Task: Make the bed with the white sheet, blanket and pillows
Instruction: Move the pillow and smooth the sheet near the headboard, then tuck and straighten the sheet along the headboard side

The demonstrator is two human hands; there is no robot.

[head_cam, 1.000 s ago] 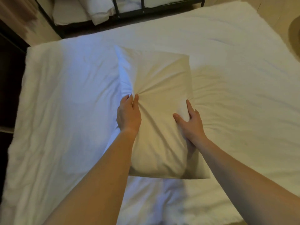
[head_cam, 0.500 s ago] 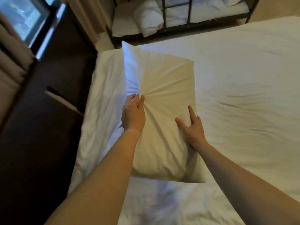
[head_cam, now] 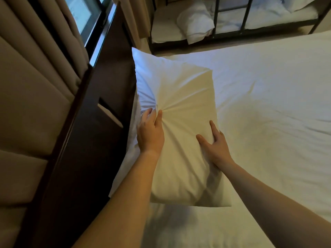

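Both hands still grip the white pillow (head_cam: 180,140): left hand (head_cam: 150,135) bunching fabric, right hand (head_cam: 215,149) clasping its right edge; the pillow now overhangs the bed's (head_cam: 268,113) left edge

Single head-worn wide-angle view, looking forward and steeply down from close above the bed (head_cam: 268,122), near its left edge. Facing along the bed toward a black-railed bunk frame (head_cam: 232,31) beyond its far end.
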